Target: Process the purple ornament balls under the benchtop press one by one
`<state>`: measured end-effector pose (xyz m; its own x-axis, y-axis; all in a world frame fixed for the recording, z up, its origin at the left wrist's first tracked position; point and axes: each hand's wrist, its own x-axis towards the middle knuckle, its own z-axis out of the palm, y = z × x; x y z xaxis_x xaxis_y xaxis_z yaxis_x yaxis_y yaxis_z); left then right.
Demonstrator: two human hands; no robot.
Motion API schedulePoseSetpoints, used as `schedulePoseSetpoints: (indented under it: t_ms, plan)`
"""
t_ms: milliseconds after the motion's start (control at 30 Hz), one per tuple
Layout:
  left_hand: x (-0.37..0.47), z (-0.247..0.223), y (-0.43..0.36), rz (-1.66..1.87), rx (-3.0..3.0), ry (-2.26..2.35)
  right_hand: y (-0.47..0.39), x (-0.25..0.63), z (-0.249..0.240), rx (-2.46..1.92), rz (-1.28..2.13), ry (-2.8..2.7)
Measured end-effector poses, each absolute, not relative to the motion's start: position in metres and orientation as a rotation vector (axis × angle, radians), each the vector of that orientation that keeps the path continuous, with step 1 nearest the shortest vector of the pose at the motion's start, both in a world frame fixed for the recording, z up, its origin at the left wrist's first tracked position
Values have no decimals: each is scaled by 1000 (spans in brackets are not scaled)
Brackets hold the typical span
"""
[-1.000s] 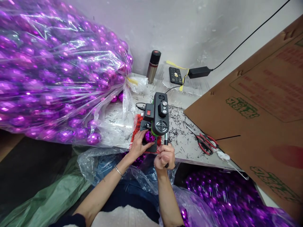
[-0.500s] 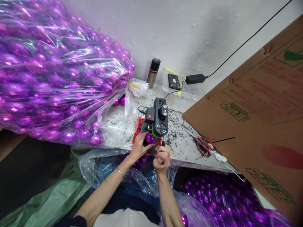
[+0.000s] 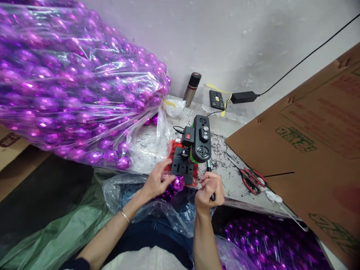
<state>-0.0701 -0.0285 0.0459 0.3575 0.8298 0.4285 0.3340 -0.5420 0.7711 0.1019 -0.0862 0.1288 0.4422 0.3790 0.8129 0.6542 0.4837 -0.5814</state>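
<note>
A small black and green bench drill press (image 3: 201,138) stands on a red mat (image 3: 176,144), its slotted black base plate (image 3: 182,165) bare. My right hand (image 3: 209,189) is closed round the black-handled lever (image 3: 208,168) at the machine's right side. Just off the front edge of the base plate is a shiny purple faceted ball (image 3: 178,183). My left hand (image 3: 158,180) is beside that ball, thumb and fingers apart, with the thumb tip close to it. More purple balls lie in an open clear bag (image 3: 120,187) at my lap.
A large clear bag of purple balls (image 3: 70,86) fills the left. Behind stand a flask (image 3: 192,89), a phone (image 3: 216,99) and a power adapter (image 3: 244,97). Red-handled scissors (image 3: 250,180) and a cardboard box (image 3: 309,138) are at right. More purple balls (image 3: 267,240) sit below.
The ball has left the machine's base plate and is now at its front edge. My left hand has drawn back and opened from it. The view has shifted slightly.
</note>
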Motion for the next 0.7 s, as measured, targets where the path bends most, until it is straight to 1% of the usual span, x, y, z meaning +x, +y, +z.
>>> schedulePoseSetpoints:
  t_ms: [100, 167, 233, 333, 467, 567, 700]
  plan:
    - [-81, 74, 40, 1165, 1874, 1393, -88, 100, 122, -1119, -218, -1168]
    - [-79, 90, 98, 1065, 1825, 1656, -88, 99, 120, -1129, -208, -1171]
    - [-72, 102, 147, 898, 1814, 1815, -89, 99, 119, -1135, -205, -1178]
    - [-58, 111, 190, 718, 1858, 1896, -90, 100, 119, -1144, -209, -1189]
    - [-47, 108, 205, 570, 1857, 1858, -89, 100, 118, -1140, -241, -1210]
    - [-50, 100, 205, 691, 1710, 1831, -88, 101, 116, -1141, -255, -1226]
    - [-70, 93, 199, 1080, 1512, 1641, -87, 102, 115, -1135, -273, -1229]
